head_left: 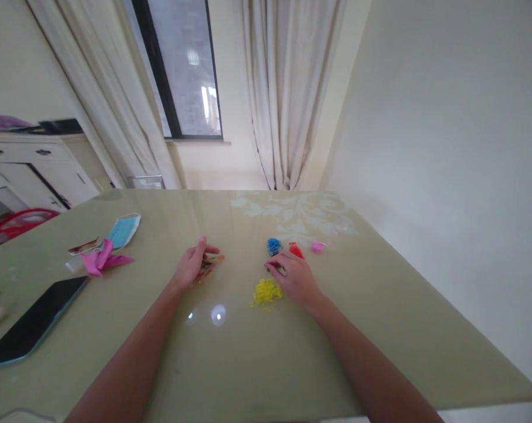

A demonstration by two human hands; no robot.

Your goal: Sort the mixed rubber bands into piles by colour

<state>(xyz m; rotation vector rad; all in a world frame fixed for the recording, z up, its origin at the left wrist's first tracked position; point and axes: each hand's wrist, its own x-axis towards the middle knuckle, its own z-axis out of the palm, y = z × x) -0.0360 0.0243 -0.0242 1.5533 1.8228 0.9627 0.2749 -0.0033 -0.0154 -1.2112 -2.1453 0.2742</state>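
My left hand (191,265) lies sideways on the table with its thumb raised and fingers stretched out around a mixed-colour heap of small thin bands (207,268). Part of that heap is hidden by the hand. My right hand (295,275) is closed, with thumb and forefinger pinched together; at their tips is a tiny dark spot too small to name. Just below these fingertips lies a loose pile of yellow bands (267,292). Beyond the hand are a blue pile (273,246) and a red pile (296,250). Right of them sits a small pink clump (317,247).
On the left of the glossy table (248,364) lie a black-screened tablet (37,320), a pink folded piece (103,258) and a blue face mask (124,230). A wall (460,176) runs along the right edge. Curtains (288,88) and a window stand behind.
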